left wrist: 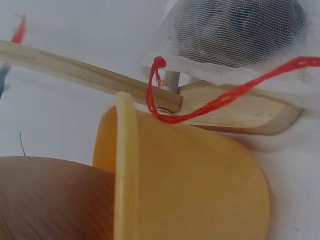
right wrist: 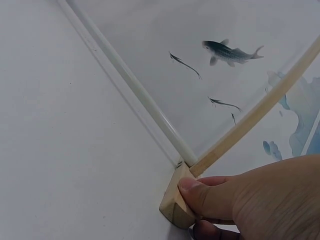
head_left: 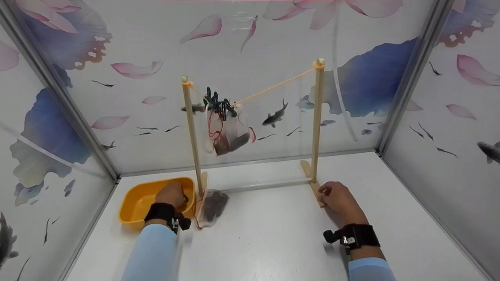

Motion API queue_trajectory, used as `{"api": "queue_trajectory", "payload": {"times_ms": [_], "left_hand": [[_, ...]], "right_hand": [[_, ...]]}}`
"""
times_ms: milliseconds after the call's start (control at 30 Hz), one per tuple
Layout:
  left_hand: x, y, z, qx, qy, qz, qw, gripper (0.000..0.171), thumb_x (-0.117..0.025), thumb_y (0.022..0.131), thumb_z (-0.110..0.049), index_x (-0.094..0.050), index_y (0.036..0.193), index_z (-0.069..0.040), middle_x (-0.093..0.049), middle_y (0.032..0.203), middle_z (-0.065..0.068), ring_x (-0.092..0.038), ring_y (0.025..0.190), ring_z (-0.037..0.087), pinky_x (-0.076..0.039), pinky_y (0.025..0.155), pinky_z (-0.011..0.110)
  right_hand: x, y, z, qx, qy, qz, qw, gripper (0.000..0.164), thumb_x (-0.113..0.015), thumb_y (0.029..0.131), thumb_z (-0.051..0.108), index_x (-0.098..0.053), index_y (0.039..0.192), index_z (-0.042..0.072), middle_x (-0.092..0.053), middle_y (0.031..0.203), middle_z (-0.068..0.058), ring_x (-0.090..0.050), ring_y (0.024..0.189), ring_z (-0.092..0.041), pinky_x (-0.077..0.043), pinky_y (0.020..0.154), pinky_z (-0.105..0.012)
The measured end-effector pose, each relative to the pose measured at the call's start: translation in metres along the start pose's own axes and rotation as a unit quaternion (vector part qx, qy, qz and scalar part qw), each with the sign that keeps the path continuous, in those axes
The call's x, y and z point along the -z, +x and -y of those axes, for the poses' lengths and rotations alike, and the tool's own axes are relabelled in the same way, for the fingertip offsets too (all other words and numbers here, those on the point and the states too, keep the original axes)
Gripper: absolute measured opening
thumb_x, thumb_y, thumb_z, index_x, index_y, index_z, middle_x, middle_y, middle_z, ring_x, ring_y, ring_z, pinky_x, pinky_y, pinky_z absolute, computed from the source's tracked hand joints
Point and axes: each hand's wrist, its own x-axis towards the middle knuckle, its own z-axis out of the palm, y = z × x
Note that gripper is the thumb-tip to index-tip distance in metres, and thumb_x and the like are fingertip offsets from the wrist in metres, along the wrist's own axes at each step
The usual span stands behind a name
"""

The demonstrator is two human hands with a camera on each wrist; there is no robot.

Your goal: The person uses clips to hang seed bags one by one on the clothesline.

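My left hand reaches down inside a yellow plastic basin, its fingertips mostly hidden. A small dark piece shows beside its fingers; I cannot tell whether they hold it. My right hand pinches the front end of the stand's right wooden foot between thumb and fingers. A white mesh drawstring bag with dark contents and a red cord lies by the stand's left foot, close to the basin.
The stand's right post and left post carry an orange string. Dark clips bunch on its sagging left part, with several filled mesh bags hanging below. A white rod joins the feet. Printed panels enclose the table.
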Motion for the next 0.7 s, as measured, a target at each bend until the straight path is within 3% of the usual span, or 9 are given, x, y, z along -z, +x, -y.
{"api": "queue_trajectory", "payload": {"times_ms": [133,300,500,600,700], "left_hand": [[0.002,-0.002,-0.005,-0.009,0.018,-0.023,0.9995,0.007,-0.078,0.096,-0.005,-0.072,0.096,-0.002,-0.067,0.083,0.010,-0.061,0.077,0.030,-0.054,0.074,0.042],[0.008,-0.015,-0.012,0.008,-0.043,-0.020,0.9989,0.005,-0.071,0.101,-0.004,-0.075,0.103,-0.002,-0.068,0.086,0.011,-0.061,0.082,0.031,-0.052,0.078,0.042],[0.012,-0.015,-0.012,0.032,-0.105,-0.014,0.9938,0.027,-0.059,0.110,-0.005,-0.069,0.133,0.005,-0.067,0.121,0.021,-0.063,0.102,0.037,-0.060,0.100,0.053],[0.016,-0.012,-0.014,0.018,-0.119,-0.049,0.9915,0.037,-0.061,0.113,-0.010,-0.063,0.145,0.008,-0.058,0.138,0.029,-0.065,0.112,0.040,-0.060,0.109,0.057],[0.023,-0.015,-0.023,0.000,-0.167,-0.108,0.9801,0.045,-0.066,0.114,-0.015,-0.061,0.151,0.010,-0.054,0.143,0.034,-0.068,0.122,0.045,-0.062,0.109,0.057]], "right_hand": [[0.001,0.000,-0.001,-0.001,0.001,0.005,1.000,0.027,-0.071,0.109,0.011,-0.075,0.135,0.003,-0.071,0.135,-0.024,-0.070,0.121,-0.036,-0.060,0.101,-0.050],[0.001,0.001,-0.002,-0.003,0.000,0.012,1.000,0.029,-0.071,0.109,0.012,-0.074,0.137,0.003,-0.070,0.136,-0.024,-0.070,0.121,-0.037,-0.060,0.102,-0.051],[-0.001,0.003,-0.004,0.003,0.001,0.016,1.000,0.028,-0.072,0.110,0.013,-0.075,0.135,0.004,-0.070,0.135,-0.023,-0.068,0.124,-0.037,-0.058,0.105,-0.054],[-0.001,0.003,-0.005,0.000,0.003,0.015,1.000,0.027,-0.071,0.110,0.014,-0.075,0.136,0.004,-0.069,0.136,-0.024,-0.067,0.126,-0.039,-0.058,0.107,-0.056],[0.001,0.003,-0.006,-0.004,0.002,0.017,1.000,0.029,-0.070,0.110,0.014,-0.074,0.137,0.004,-0.069,0.138,-0.025,-0.067,0.128,-0.040,-0.057,0.108,-0.057]]}}
